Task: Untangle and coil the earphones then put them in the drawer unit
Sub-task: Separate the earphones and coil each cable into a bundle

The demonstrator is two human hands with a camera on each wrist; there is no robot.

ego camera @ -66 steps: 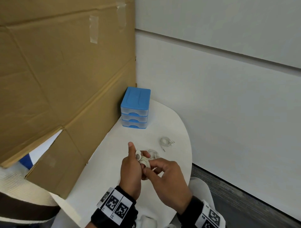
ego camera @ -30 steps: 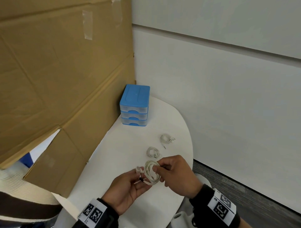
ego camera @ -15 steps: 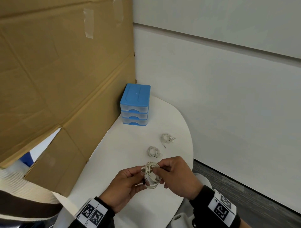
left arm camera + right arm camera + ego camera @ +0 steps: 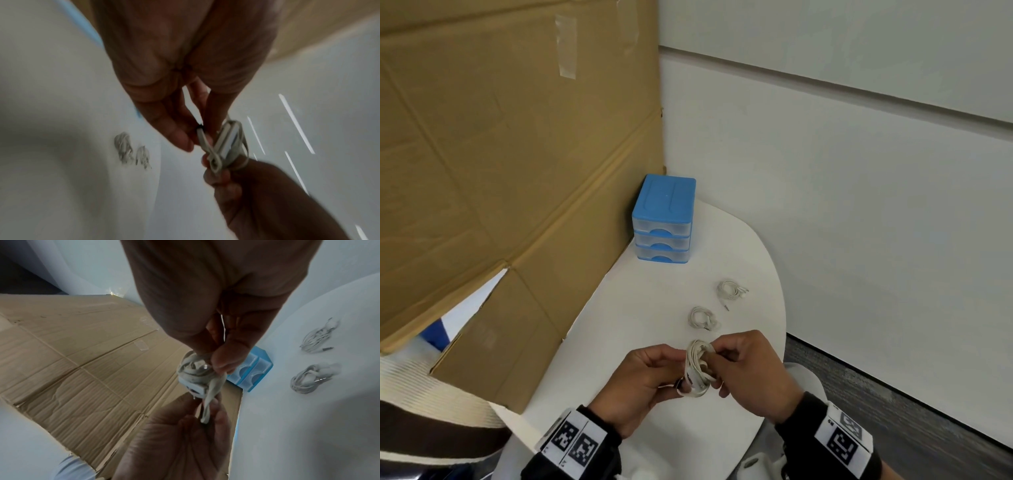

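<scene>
- Both hands meet above the near part of the white bench (image 4: 640, 308), and between them is one coil of white earphones (image 4: 697, 368).
- Right hand (image 4: 751, 371): its thumb and fingers are curled and pinch the upper side of the coil; in the right wrist view the thumb presses on the bundled loops.
- Left hand (image 4: 642, 380): the palm is turned up, the fingers are bent, and their tips pinch the lower end of the cable, where a small dark part shows.
- The held coil is in the air, not touching the bench.
- Two other coiled earphones lie on the bench beyond the hands: the nearer coil (image 4: 702, 318) is just past the fingers, and the farther coil (image 4: 730, 289) is to the right and farther back, with its plug pointing toward the person.
- A blue drawer unit (image 4: 663, 222) stands at the far end of the bench, beside the cardboard sheet (image 4: 500, 154) and near the white wall (image 4: 859, 188). It has three clear drawers, all closed; what is inside I cannot tell.
</scene>
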